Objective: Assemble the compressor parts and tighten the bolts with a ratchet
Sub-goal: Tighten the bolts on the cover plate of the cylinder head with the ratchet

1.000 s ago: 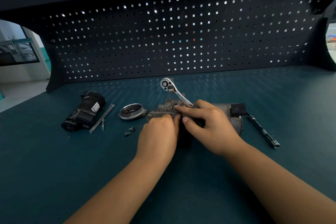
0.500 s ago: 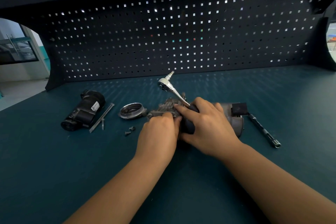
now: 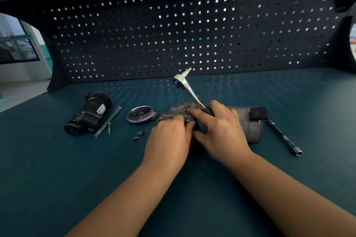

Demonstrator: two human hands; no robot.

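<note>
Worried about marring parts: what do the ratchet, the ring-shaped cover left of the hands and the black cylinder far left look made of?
Ratchet: polished chrome-look steel, mirror highlights; dark matte grip, likely rubber or plastic, in the right hand. Ring-shaped cover: bare grey metal, possibly cast aluminium, dull sheen. Black cylinder: matte black; plastic or painted metal, unclear.

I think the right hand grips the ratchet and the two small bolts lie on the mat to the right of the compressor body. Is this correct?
Not quite: the head view shows the small bolts lying to the left of the compressor body. The right hand does grip the ratchet.
</note>
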